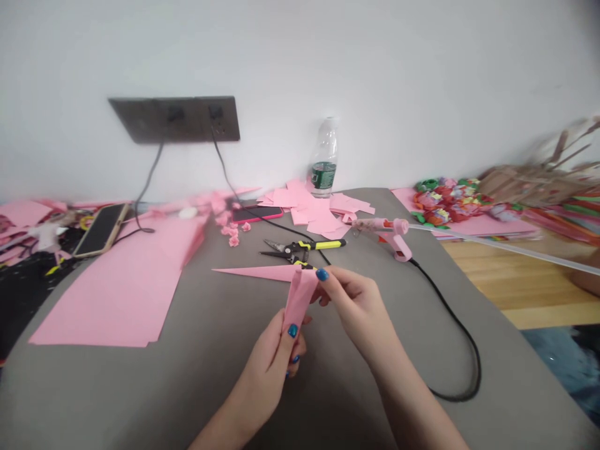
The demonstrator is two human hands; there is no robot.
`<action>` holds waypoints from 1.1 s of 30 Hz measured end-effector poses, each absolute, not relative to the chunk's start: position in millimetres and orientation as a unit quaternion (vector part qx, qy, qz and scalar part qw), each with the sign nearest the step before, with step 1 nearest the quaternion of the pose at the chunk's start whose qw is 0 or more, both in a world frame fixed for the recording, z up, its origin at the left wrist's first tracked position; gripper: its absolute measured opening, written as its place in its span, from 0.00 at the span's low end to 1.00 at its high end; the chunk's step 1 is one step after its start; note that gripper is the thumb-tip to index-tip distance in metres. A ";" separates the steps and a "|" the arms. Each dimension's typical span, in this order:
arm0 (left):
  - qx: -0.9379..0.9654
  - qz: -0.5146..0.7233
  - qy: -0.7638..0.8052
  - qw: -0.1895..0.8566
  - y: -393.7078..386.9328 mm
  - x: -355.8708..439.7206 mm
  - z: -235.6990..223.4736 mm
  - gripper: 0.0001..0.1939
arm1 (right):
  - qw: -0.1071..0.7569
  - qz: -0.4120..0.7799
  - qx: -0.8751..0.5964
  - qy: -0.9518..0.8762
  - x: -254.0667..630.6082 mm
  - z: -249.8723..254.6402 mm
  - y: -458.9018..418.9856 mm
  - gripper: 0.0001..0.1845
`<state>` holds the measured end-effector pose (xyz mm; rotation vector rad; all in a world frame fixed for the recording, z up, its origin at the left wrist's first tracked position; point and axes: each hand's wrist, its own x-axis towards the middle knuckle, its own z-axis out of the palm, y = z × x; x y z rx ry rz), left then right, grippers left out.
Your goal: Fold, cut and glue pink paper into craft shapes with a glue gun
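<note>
A folded strip of pink paper (300, 297) stands upright between my two hands. My left hand (276, 359) wraps round its lower part, thumb pressed on the front. At the top, my right hand (349, 297) pinches the paper's right corner between thumb and fingers. Just behind lies a long, pointed pink paper piece (257, 272), its right end hidden by the held strip. Beyond it rest yellow-and-black pliers-like snips (300, 249) with their jaws apart, one handle partly covered by my right hand.
Large pink sheets (117, 281) lie at left beside a phone (103, 230). A pink glue gun (391, 232) with a trailing black cord sits at right. Pink paper squares (314, 209), a red-edged phone (257, 214) and a plastic bottle (324, 159) are by the wall. Colourful paper flowers (445, 200) lie far right.
</note>
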<state>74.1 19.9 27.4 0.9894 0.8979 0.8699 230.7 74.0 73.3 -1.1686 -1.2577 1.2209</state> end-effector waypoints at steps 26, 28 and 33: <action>0.677 0.245 0.476 0.505 5.6 49.2 53.6 0.16 | 0.519 0.571 -0.454 -0.445 229.7 46.7 52.3 0.20; 0.676 0.238 0.478 0.508 5.3 48.3 53.2 0.17 | 0.507 0.547 -0.464 -0.477 227.8 45.4 52.8 0.20; 0.658 0.248 0.472 0.531 1.2 40.1 57.8 0.16 | 0.476 0.501 -0.443 -0.571 236.0 51.9 54.9 0.25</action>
